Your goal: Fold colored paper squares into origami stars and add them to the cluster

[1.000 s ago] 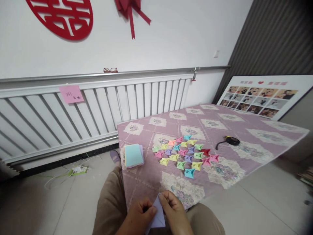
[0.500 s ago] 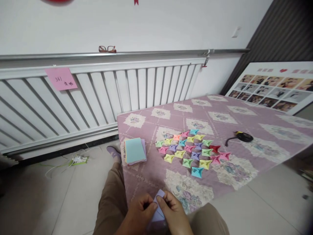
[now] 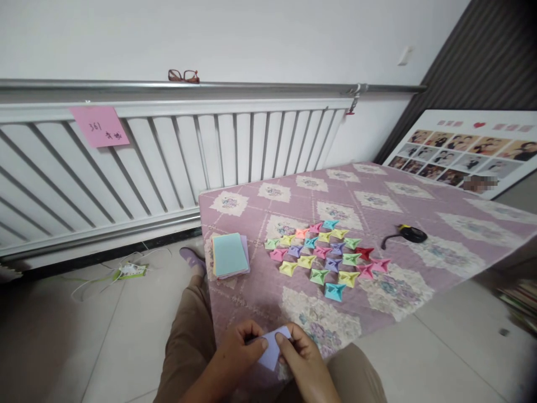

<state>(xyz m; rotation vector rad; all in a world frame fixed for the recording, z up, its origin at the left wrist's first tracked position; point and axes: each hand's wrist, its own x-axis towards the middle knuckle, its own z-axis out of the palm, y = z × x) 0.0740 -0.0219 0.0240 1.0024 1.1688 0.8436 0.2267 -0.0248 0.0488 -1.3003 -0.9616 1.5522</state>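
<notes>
Between my two hands is a folded piece of lilac paper (image 3: pixel 272 349), held low over the near edge of the covered table. My left hand (image 3: pixel 241 348) pinches its left side with thumb and fingers. At its right edge my right hand (image 3: pixel 302 356) grips it, thumb on top. Beyond my hands, several folded paper boats (image 3: pixel 321 253) in pink, yellow, green, blue, purple and red stand in slanting rows. A stack of coloured paper sheets (image 3: pixel 230 255), light blue on top, lies to the left of them.
A patterned mauve cloth (image 3: pixel 260 215) covers the table. Toward the right lies a black and yellow tape measure (image 3: pixel 413 233). A white radiator (image 3: pixel 247 145) runs behind, with glasses (image 3: pixel 183 76) on the pipe above. A power strip (image 3: pixel 132 271) with cables sits on the floor.
The lilac paper has turned from nearly upright to a more sideways slant, showing a broader face. My hands have moved slightly apart. The view has shifted a little.
</notes>
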